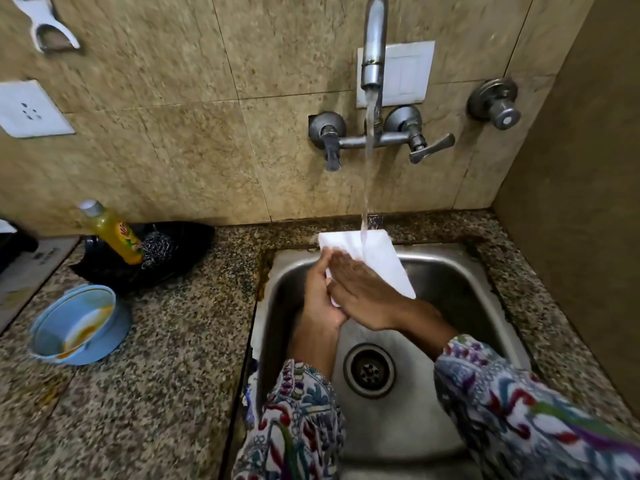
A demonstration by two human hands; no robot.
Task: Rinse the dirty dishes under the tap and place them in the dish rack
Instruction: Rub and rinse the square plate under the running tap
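White square plate (372,258) held over sink (450,271) under running tap (374,46); gripped by left hand (323,299), rubbed flat by right hand (363,296). 1 blue bowl (78,323) on counter (166,358).

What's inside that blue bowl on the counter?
The blue bowl shows orange-yellow food residue smeared on its inner wall and bottom. Nothing else shows inside; its near inner wall is hidden by the rim.

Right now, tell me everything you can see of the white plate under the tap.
The white plate is rectangular with rounded corners, smooth and glossy, plastic or ceramic by its look. It is held tilted over the sink, its far edge raised near the counter's edge. The water stream from the tap lands on its upper face. The left hand grips its near-left edge; the right hand lies flat across its face, fingers straight. No dirt shows on it.
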